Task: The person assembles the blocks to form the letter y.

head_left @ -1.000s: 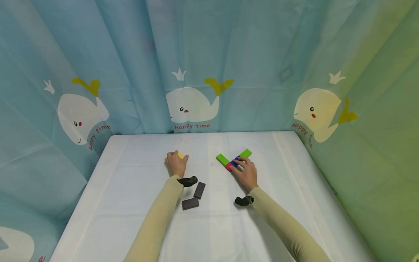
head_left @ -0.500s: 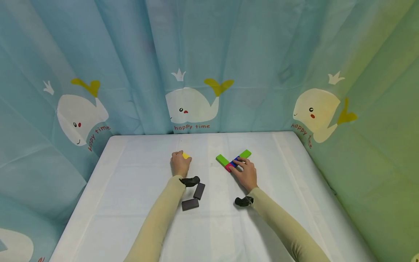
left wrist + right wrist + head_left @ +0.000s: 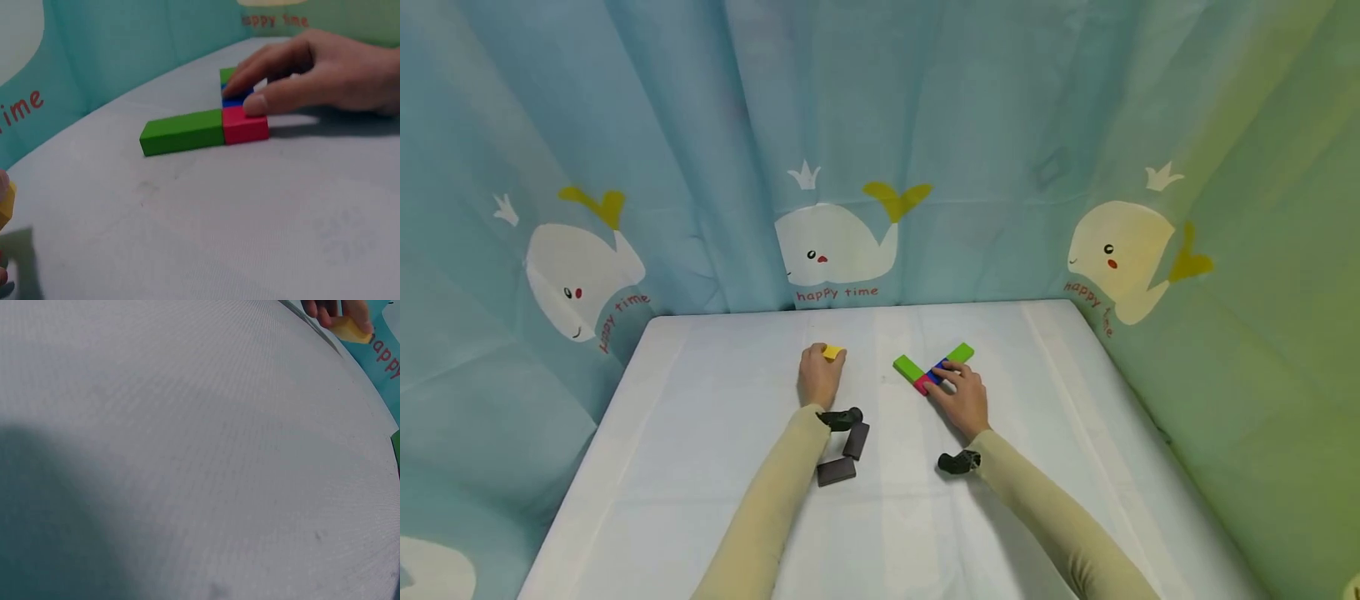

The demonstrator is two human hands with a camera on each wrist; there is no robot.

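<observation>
My left hand (image 3: 820, 379) pinches a yellow block (image 3: 832, 352) left of the colored row; the right wrist view shows this yellow block (image 3: 350, 330) between thumb and fingers, close over the table. On the right, blocks form a V: a green block (image 3: 909, 367), a red block (image 3: 245, 127) at the corner, a blue part (image 3: 234, 100), and another green block (image 3: 961, 353) at the far end. My right hand (image 3: 962, 396) rests on this V, its thumb on top of the red block and its fingertips on the blue part, partly covering it.
Two dark brown blocks, one slanted (image 3: 856, 441) and one lying nearly crosswise (image 3: 837, 472), lie beside my left forearm. Whale-print curtains (image 3: 722, 167) stand behind and beside the white-covered table (image 3: 715, 467).
My left hand has slid right with the yellow block, coming nearer to the V, and more of the block shows. My right hand and the V-shaped blocks have stayed in place.
</observation>
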